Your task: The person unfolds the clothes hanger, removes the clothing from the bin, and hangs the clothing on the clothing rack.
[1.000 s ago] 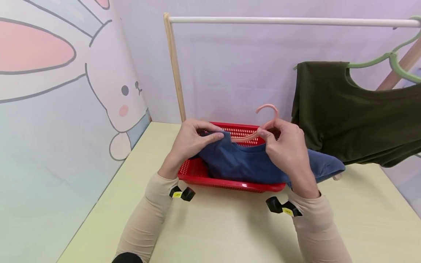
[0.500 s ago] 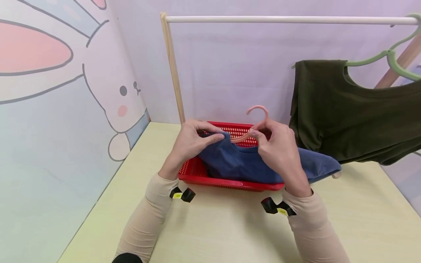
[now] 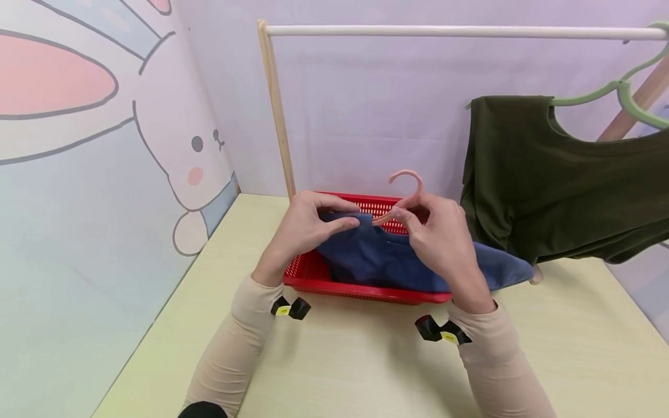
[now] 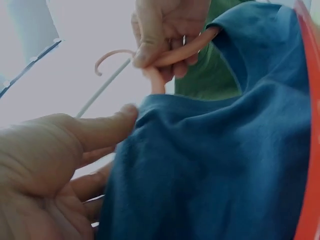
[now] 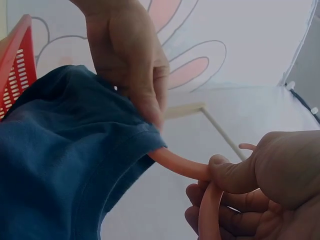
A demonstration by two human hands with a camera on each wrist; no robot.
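Note:
A blue shirt [image 3: 387, 261] lies across the red basket, its right end spreading past the basket's side. My left hand [image 3: 310, 223] pinches the shirt at one shoulder, beside the neckline. In the right wrist view, one arm of a pink hanger [image 5: 182, 166] runs into the neck opening under that shoulder. My right hand [image 3: 444, 238] grips the hanger just below its hook, where the two arms meet. The left wrist view shows the other hanger arm also entering the shirt on the opposite side. Cloth hides both hanger ends.
The red basket [image 3: 366, 290] stands on the pale table [image 3: 355, 360] below the shirt. A rack with a white rod [image 3: 418, 31] and wooden post [image 3: 279, 110] rises behind. At right, a dark green shirt [image 3: 564, 180] hangs from a green hanger [image 3: 585, 100].
My right hand has moved left with the pink hanger. The left hand has drawn the shirt's shoulder slightly right, so less of the hanger's left arm shows.

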